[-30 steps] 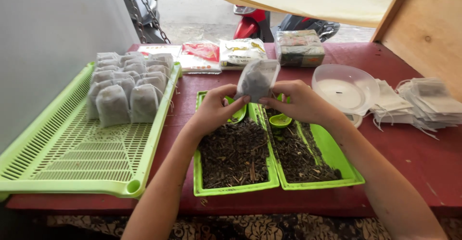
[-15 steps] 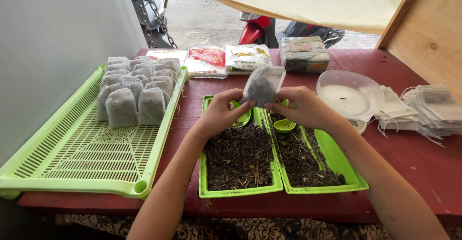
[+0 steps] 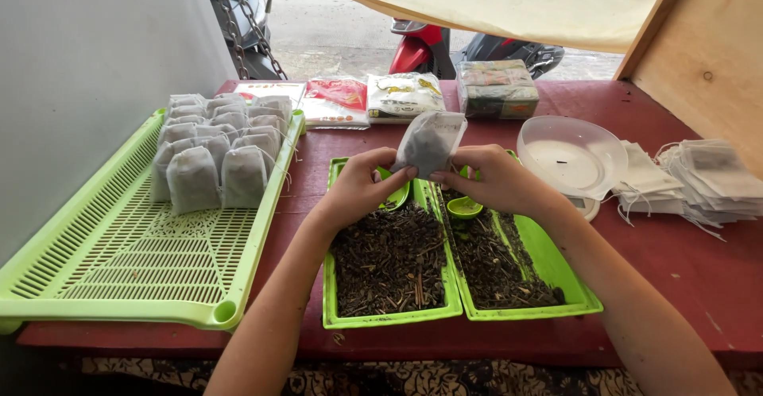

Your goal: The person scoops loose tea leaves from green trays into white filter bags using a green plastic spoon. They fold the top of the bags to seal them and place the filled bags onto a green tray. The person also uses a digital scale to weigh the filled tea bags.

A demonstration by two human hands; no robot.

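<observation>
Head view. A filled mesh bag [image 3: 429, 142] is held upright above the two small green trays [image 3: 397, 316] of dark dried leaves, pinched at its lower edge by the left hand [image 3: 362, 185] and the right hand [image 3: 497, 180], the fingers of both closed on it. Small green scoops [image 3: 465, 207] are seen in the trays, below the bag. Left of the trays, filled bags [image 3: 218, 154] are ranked at the far end of a large green slatted tray [image 3: 119, 277], most of which is bare. Right of the trays stand a clear bowl [image 3: 572, 158] and a stack of empty bags [image 3: 707, 181], so much filling is judged to remain.
</observation>
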